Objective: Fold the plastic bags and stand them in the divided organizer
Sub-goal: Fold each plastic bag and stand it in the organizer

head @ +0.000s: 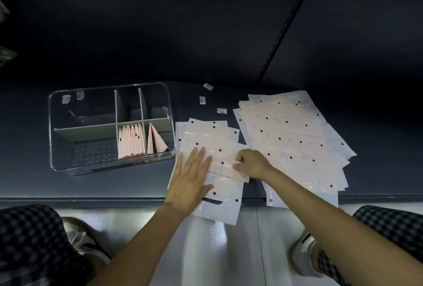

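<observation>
A pale pink plastic bag with dark dots (219, 146) lies on a small stack in front of me, a long strip of it folded over. My left hand (191, 178) presses flat on the bag's left part, fingers spread. My right hand (250, 163) pinches the folded edge at the bag's right side. The clear divided organizer (109, 166) stands to the left. Several folded bags (131, 140) stand upright in its front middle compartment, and one folded triangle (156, 141) leans in the front right compartment.
A larger fanned pile of flat dotted bags (295, 134) lies to the right, overhanging the dark shelf's front edge (91, 200). Three small white labels (221, 110) lie behind the stack. A dark back wall rises behind. My knees and shoes are below.
</observation>
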